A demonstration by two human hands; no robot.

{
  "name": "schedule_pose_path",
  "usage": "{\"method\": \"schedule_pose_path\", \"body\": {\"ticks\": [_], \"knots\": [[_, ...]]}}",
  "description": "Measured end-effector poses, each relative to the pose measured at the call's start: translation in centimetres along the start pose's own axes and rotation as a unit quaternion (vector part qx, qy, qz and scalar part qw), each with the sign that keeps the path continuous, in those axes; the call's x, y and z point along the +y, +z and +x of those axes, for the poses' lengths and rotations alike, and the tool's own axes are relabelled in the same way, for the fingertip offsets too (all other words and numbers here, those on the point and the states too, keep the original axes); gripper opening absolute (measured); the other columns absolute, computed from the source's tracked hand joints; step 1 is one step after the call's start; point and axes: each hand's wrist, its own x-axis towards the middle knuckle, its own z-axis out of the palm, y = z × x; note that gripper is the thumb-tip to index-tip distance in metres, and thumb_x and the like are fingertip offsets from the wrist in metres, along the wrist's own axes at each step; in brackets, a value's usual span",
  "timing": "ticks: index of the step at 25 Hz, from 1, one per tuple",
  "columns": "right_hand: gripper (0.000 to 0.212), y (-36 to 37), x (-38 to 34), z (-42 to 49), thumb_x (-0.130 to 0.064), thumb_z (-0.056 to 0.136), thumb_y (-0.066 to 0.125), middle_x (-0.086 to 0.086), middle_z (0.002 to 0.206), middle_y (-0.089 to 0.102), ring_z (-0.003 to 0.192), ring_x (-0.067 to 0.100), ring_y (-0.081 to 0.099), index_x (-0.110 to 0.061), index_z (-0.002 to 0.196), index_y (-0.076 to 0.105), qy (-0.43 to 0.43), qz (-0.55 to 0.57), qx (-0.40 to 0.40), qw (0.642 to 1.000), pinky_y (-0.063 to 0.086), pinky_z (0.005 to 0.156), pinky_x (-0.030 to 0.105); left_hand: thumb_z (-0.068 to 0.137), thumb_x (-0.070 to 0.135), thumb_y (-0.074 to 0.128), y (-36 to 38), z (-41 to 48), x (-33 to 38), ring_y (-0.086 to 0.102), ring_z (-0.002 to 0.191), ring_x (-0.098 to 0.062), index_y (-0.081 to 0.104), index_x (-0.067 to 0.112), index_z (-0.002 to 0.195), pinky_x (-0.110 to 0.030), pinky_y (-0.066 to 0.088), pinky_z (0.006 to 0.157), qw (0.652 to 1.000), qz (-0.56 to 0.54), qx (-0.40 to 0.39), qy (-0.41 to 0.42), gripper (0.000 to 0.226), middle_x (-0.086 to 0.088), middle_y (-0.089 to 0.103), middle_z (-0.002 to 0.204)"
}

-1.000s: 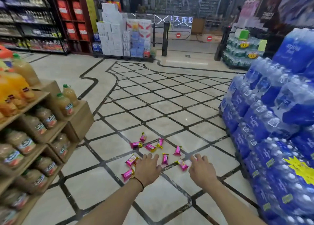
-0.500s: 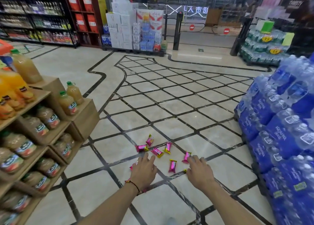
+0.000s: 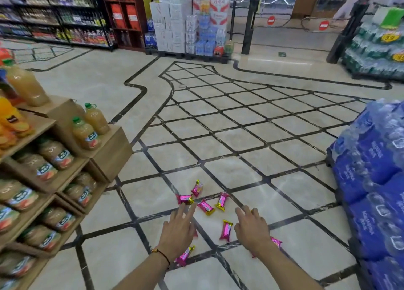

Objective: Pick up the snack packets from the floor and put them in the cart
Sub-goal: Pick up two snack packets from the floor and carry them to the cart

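Note:
Several pink and gold snack packets lie scattered on the tiled floor, among them one between my hands and one just past my left fingertips. My left hand reaches out over the packets with straight fingers and holds nothing. My right hand hovers palm down with relaxed fingers, covering part of a packet by its wrist. Another packet lies beside my left wrist. No cart is in view.
A wooden shelf unit with juice bottles stands close on the left. Stacked blue water packs rise on the right. Boxes and water cases and a black gate post stand far ahead.
Both hands have moved forward over the packets as the camera dropped and came closer. The packets lie where they were.

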Motion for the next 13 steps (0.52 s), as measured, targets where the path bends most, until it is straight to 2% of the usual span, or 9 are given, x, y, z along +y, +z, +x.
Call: {"method": "schedule_pose_path", "body": {"ticks": [3,7,10,11,13], "knots": [[0.041,0.6,0.5,3.2,-0.036,0.102,0.032,0.002,0.141,0.046,0.123,0.031,0.043,-0.022,0.141,0.039,-0.001,0.007,0.006,1.0,0.047,0.092,0.044,0.102,0.037,0.035,0.7,2.3,-0.4,0.039,0.133,-0.03,0.011,0.033,0.156,-0.048,0.051,0.091,1.0,0.012,-0.019,-0.002,0.058,0.0,0.02,0.161],[0.04,1.7,0.6,7.8,-0.038,0.103,0.03,0.003,0.141,0.047,0.123,0.031,0.044,-0.022,0.139,0.041,-0.004,0.016,-0.003,1.0,0.048,0.09,0.042,0.102,0.038,0.032,2.6,6.1,-2.0,0.048,0.124,-0.031,0.029,0.026,0.15,-0.045,0.048,0.093,0.998,0.015,-0.065,-0.004,0.049,-0.001,0.031,0.155],[0.04,3.2,0.3,10.9,-0.036,0.104,0.028,0.004,0.139,0.047,0.125,0.034,0.043,-0.022,0.138,0.043,-0.001,0.02,-0.017,1.0,0.047,0.093,0.043,0.101,0.037,0.034,4.2,8.6,-3.9,0.049,0.122,-0.031,0.032,0.028,0.147,-0.046,0.048,0.09,0.995,0.011,-0.097,-0.011,0.047,-0.001,0.035,0.151],[0.042,4.1,0.3,11.8,-0.034,0.103,0.022,0.004,0.136,0.048,0.124,0.035,0.044,-0.021,0.135,0.045,-0.008,0.011,-0.017,1.0,0.048,0.092,0.044,0.1,0.036,0.035,5.0,9.4,-4.6,0.048,0.122,-0.03,0.032,0.028,0.147,-0.046,0.048,0.091,0.994,0.007,-0.105,-0.007,0.047,0.0,0.034,0.151],[0.059,6.9,0.5,14.3,-0.03,0.092,0.002,0.004,0.128,0.049,0.119,0.037,0.046,-0.019,0.127,0.048,-0.021,-0.012,-0.036,0.999,0.05,0.086,0.047,0.099,0.034,0.039,6.9,11.3,-6.2,0.047,0.124,-0.03,0.033,0.027,0.148,-0.043,0.046,0.093,0.991,-0.03,-0.13,-0.013,0.05,0.0,0.033,0.153]]}}
